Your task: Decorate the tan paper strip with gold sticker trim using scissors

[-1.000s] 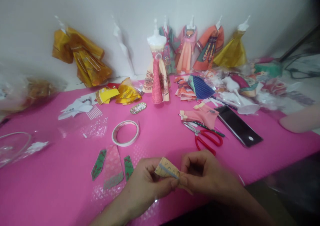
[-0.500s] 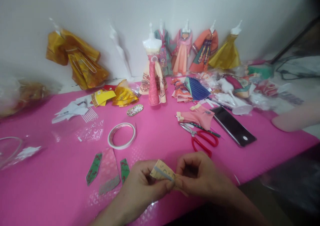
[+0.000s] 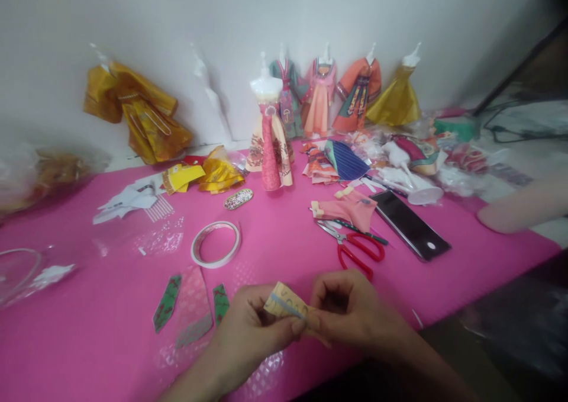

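Near the front edge of the pink table mat (image 3: pixel 89 343), both my hands pinch a small folded piece of patterned yellow paper (image 3: pixel 284 302) with a blue stripe. My left hand (image 3: pixel 252 328) grips its left side, fingers curled. My right hand (image 3: pixel 350 310) grips its right end, fingers closed. Just left of my hands lie a pink paper cutout (image 3: pixel 194 304) and two green strips (image 3: pixel 167 301). A roll of tape (image 3: pixel 216 244) lies beyond them. Red-handled scissors (image 3: pixel 352 245) lie just beyond my right hand.
A paper dress on a white mannequin stand (image 3: pixel 268 147) stands mid-table, with several more dressed stands (image 3: pixel 355 91) along the wall. A black phone (image 3: pixel 410 224), paper garments (image 3: pixel 348 206), yellow scraps (image 3: pixel 217 174) and plastic bags lie around. Another person's arm (image 3: pixel 519 209) rests at the right.
The view drifted slightly; my hands keep working the folded paper in much the same spot. Nothing on the table moved.
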Available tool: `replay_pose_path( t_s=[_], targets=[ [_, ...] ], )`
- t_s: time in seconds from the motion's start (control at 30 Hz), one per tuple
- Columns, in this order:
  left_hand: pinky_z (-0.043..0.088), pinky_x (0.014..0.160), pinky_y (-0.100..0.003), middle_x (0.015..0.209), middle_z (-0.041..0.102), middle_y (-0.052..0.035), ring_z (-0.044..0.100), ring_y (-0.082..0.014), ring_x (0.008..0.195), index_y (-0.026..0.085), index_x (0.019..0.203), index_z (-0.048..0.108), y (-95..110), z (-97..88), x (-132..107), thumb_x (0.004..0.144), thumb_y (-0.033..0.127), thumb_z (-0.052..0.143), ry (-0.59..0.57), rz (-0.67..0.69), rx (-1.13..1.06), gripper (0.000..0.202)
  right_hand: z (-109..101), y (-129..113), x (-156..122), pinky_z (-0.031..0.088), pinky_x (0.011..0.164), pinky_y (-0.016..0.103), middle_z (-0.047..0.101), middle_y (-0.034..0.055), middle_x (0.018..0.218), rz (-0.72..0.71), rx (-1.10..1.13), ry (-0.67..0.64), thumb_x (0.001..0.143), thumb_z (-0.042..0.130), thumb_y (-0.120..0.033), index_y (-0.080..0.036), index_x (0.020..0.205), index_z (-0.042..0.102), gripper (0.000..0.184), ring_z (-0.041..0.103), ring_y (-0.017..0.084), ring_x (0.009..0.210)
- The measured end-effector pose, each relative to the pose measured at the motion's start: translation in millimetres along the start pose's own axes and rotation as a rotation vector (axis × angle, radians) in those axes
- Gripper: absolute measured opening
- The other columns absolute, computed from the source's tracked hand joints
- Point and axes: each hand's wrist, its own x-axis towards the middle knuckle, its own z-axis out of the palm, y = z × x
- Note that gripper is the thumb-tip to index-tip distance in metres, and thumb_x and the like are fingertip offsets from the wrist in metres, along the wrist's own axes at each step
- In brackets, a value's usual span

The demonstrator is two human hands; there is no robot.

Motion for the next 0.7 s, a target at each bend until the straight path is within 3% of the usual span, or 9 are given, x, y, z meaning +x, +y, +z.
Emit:
replay_pose_path(
  t_s=[0.2, 0.53, 0.7],
  targets=[
    [0.04, 0.054, -0.02, 0.058, 0.065, -0.0007, 0.053, -0.0109, 0.056, 0.016, 0.063, 0.076, -4, -2.1, -2, 0.061, 0.041, 0.089, 0.026, -0.035, -0.002, 0.028, 2, -10, -1, 0.03, 0.045, 0.022, 0.055, -0.0026, 0.049, 0.025, -0.044, 0.055, 0.055, 0.086, -0.056, -0.018, 0.059, 0.055, 0.049, 0.046, 0.009, 0.047],
    [0.037, 0.052, -0.02, 0.059, 0.064, -0.0014, 0.05, -0.0104, 0.055, 0.016, 0.062, 0.076, -3, -0.2, -1, 0.062, 0.048, 0.087, -0.011, -0.013, 0.011, 0.034, 1, -6, 0, 0.03, 0.047, 0.022, 0.054, -0.0033, 0.051, 0.027, -0.036, 0.021, 0.06, 0.086, -0.053, -0.018, 0.06, 0.054, 0.047, 0.046, 0.009, 0.049],
    [0.039, 0.054, -0.02, 0.061, 0.064, -0.0005, 0.051, -0.0104, 0.057, 0.016, 0.066, 0.076, -7, -3.9, -3, 0.066, 0.043, 0.087, 0.0, -0.013, 0.023, 0.03, 1, -4, -1, 0.028, 0.046, 0.022, 0.052, -0.0038, 0.051, 0.019, -0.035, 0.011, 0.058, 0.086, -0.055, -0.018, 0.059, 0.054, 0.048, 0.045, 0.009, 0.048]
  ],
)
